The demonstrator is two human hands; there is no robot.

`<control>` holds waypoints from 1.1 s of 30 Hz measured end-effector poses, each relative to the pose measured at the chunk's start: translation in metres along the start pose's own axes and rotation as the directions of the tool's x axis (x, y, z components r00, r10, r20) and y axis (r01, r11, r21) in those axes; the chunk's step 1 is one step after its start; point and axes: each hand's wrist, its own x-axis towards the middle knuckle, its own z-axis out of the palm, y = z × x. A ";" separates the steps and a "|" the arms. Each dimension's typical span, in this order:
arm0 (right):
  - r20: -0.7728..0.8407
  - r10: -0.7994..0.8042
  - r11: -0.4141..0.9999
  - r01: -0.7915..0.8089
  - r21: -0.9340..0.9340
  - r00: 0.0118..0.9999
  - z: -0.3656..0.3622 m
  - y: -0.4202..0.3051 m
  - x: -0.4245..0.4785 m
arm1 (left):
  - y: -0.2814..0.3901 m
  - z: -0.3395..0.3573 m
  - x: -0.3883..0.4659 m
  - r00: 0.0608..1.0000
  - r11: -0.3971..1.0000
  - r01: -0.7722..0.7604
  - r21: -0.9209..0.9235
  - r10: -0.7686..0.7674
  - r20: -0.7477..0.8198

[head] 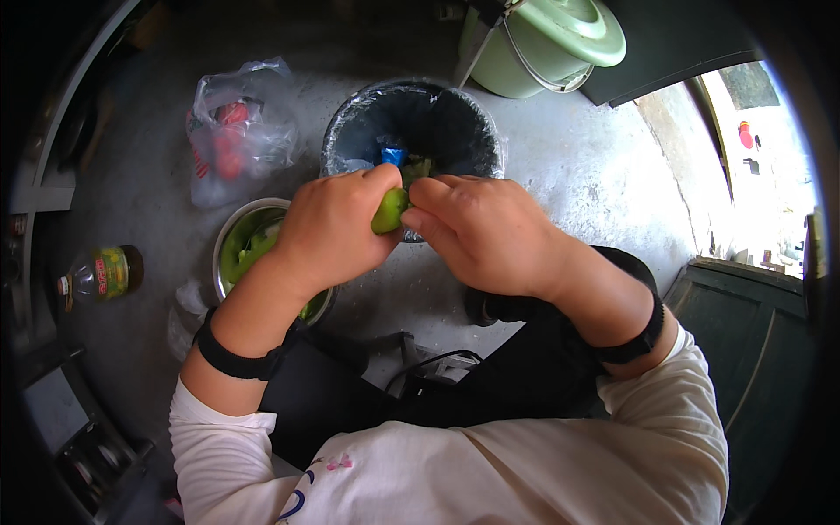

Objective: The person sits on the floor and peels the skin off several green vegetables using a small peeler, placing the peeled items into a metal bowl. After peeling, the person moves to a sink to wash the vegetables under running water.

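Note:
My left hand is closed around a green vegetable, likely a pepper, whose rounded end shows between my hands. Thumb and fingers of my right hand are pinched together at its right end; whether they grip a small piece there is hidden. Both hands are over the near edge of a round trash bin lined with a dark plastic bag. Inside the bin lie a blue wrapper and some greenish scraps. Left of the bin, partly under my left forearm, a metal bowl holds green vegetable pieces.
A clear plastic bag with red items lies on the concrete floor at upper left. An oil bottle lies farther left. A lidded light-green bucket stands behind the bin. A dark green wooden panel is at right.

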 end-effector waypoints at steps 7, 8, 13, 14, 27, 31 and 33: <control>0.004 0.086 0.994 -0.086 0.062 0.996 0.007 0.011 0.005 | -0.006 0.011 0.009 0.999 0.999 0.019 0.043 -0.017 -0.039; 0.014 0.089 0.994 -0.090 0.067 0.996 0.011 0.013 0.003 | -0.007 0.014 0.008 1.000 0.998 0.023 0.062 -0.022 -0.015; 0.018 0.103 0.989 -0.104 0.101 0.995 0.015 0.019 0.004 | -0.010 0.017 0.013 1.000 0.994 0.026 0.108 -0.025 -0.018; 0.023 0.112 0.989 -0.113 0.095 0.993 0.015 0.019 0.005 | -0.011 0.017 0.013 0.999 0.995 0.035 0.097 -0.032 -0.028; -0.027 0.080 0.982 -0.074 0.175 0.996 0.032 0.027 0.008 | -0.013 0.018 0.013 0.995 0.980 0.052 0.191 -0.067 0.074; 0.003 0.060 0.991 -0.060 0.123 0.998 0.028 0.024 0.009 | -0.010 0.014 0.011 0.998 0.977 0.043 0.209 -0.053 0.041; 0.065 0.062 0.993 -0.068 0.097 0.996 0.025 0.024 0.009 | -0.008 0.016 0.011 0.997 0.979 0.059 0.195 -0.069 0.044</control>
